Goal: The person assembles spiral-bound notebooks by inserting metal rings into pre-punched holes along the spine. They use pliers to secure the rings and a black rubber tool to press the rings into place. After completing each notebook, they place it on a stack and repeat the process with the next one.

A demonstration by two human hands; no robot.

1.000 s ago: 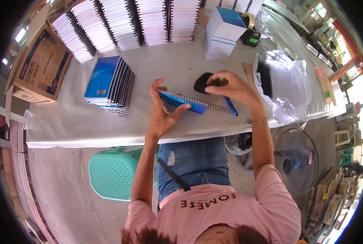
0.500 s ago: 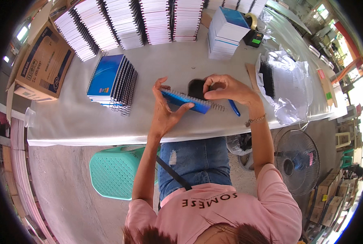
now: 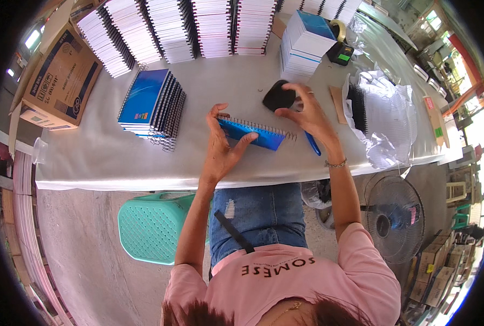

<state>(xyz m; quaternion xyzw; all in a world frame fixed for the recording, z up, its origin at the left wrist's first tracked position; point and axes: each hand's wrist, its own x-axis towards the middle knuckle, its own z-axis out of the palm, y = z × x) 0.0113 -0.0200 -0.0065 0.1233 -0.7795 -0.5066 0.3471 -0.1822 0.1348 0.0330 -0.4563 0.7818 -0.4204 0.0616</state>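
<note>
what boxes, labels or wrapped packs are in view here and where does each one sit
Cardboard box: brown, open, off the table's far left end, a dark printed panel on its side.
Clear plastic bag: crumpled, on the table's right end, right of the right hand, black wire coils in it.
Small labels: red and green strips, far right table edge.

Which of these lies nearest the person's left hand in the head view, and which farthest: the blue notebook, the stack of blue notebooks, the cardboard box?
1. The blue notebook: the left hand grips it at the table's front edge.
2. The stack of blue notebooks: further to the hand's left on the table.
3. The cardboard box: farthest, beyond the table's left end.
</note>
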